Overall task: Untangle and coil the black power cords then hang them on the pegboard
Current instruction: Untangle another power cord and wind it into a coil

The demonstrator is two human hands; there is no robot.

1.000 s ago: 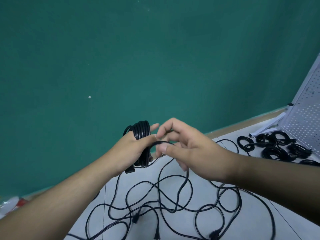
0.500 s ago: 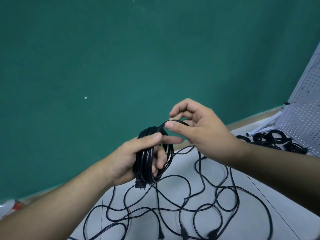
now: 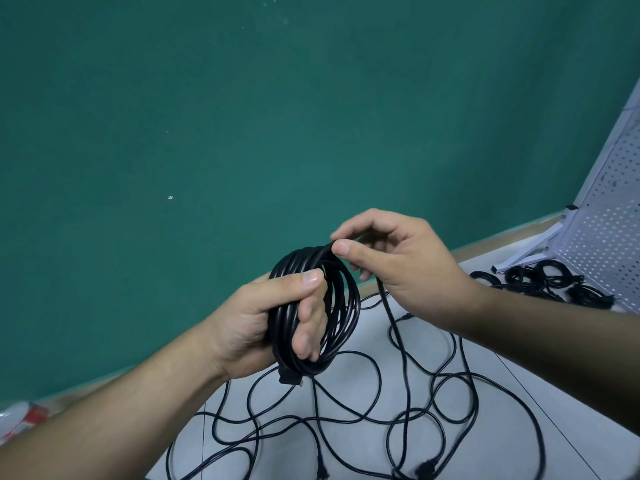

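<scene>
My left hand (image 3: 263, 323) grip clenched around black cord coil (image 3: 311, 306), my right hand (image 3: 398, 268) grip pinching the coil's top strand.

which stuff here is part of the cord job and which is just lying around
Job: coil gripped by left hand; right hand pinching its top loop; loose tangled cords; finished coils; pegboard.
Lying about: red-and-white object, lower left, too blurred to identify.

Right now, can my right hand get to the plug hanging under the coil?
Probably, once it lets go: the right hand pinches cord atop the coil. The plug hangs uncovered below the left hand, with nothing between.
</scene>
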